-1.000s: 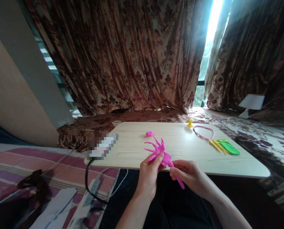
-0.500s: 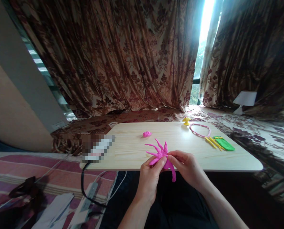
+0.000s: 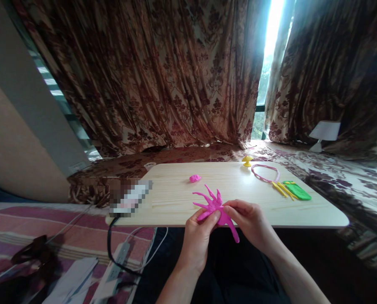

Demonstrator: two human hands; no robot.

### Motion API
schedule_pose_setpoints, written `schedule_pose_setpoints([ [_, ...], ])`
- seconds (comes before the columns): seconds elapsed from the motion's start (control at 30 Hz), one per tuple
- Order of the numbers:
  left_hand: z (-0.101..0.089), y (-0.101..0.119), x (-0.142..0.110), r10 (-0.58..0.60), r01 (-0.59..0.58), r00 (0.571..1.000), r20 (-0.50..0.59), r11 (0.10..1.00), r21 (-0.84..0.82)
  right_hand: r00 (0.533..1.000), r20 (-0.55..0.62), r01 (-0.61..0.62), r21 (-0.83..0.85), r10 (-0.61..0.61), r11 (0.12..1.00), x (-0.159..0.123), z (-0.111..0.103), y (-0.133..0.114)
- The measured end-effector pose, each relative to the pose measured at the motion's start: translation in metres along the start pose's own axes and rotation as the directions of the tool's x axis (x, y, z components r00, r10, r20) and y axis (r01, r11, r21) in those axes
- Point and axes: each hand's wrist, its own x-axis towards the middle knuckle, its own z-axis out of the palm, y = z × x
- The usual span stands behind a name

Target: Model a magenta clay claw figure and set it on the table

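Note:
Both hands pinch a pink modelling clay figure [image 3: 221, 217] with several thin, pointed arms fanning out, held just over the near edge of the table. My left hand [image 3: 198, 236] grips its left side, thumb lying across the middle. My right hand [image 3: 251, 219] has thumb and fingertips closed on the right side. One thicker arm hangs down between the hands. A small lump of pink clay [image 3: 194, 178] lies on the table beyond the figure, touched by neither hand. The fingers partly hide the figure's centre.
On the light wooden table [image 3: 172, 198], a yellow mushroom-shaped piece [image 3: 247, 161], a pink ring [image 3: 253, 170], yellow sticks [image 3: 284, 191] and a green flat piece [image 3: 298, 191] sit at the right. A blurred-out object [image 3: 131, 198] with a black cable occupies the left edge. A white lamp [image 3: 325, 131] stands beyond.
The figure's thick lower arm has swung a little to the right and looks straighter. Both hands stay in nearly the same place, still holding the figure.

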Motion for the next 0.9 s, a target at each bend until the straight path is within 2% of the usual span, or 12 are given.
schedule_pose_setpoints([
  [0.1, 0.001, 0.001, -0.002, -0.012, 0.012, 1.000, 0.005, 1.000, -0.009, 1.000, 0.000, -0.021, 0.084, 0.021, 0.996, 0.000, -0.002, -0.003],
  [0.3, 0.003, 0.004, -0.002, 0.015, -0.016, 1.000, 0.024, 0.999, 0.050, 1.000, 0.017, 0.016, 0.002, -0.016, 1.000, 0.000, -0.005, -0.011],
  [0.5, 0.002, 0.002, -0.003, 0.015, -0.017, 1.000, 0.021, 0.996, 0.084, 1.000, 0.016, -0.027, 0.009, 0.027, 1.000, 0.001, -0.004, -0.001],
  [0.77, 0.004, 0.005, -0.006, 0.003, -0.006, 0.999, 0.047, 0.997, 0.074, 0.999, 0.040, -0.012, 0.057, 0.010, 0.998, -0.001, -0.008, -0.012],
  [0.9, 0.006, 0.010, -0.006, -0.001, -0.001, 0.999, 0.040, 0.998, 0.068, 0.995, 0.083, -0.058, 0.067, 0.052, 0.996, -0.001, -0.010, -0.011],
])
